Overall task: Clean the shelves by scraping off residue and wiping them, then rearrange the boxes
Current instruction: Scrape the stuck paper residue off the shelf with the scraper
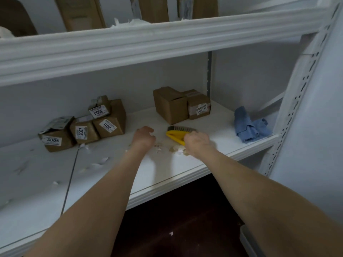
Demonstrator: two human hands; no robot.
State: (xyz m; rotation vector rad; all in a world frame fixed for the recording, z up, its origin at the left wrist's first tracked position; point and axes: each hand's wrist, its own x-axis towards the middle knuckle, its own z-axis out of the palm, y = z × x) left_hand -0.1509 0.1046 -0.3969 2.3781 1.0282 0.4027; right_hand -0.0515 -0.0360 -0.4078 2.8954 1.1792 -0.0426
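Head view: right grip (197,143) clamped round yellow scraper (175,135), blade on white shelf (219,130) beside residue crumbs (178,150). Left grip (143,139) loosely curled, holding nothing. Blue cloth (249,127) at right end. 4 labelled boxes (83,127) back left, 2 plain-fronted boxes (180,106) behind the scraper.

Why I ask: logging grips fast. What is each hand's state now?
Left hand: fingers curled, palm hidden; cannot tell if it holds anything.
Right hand: closed, gripping the yellow scraper.
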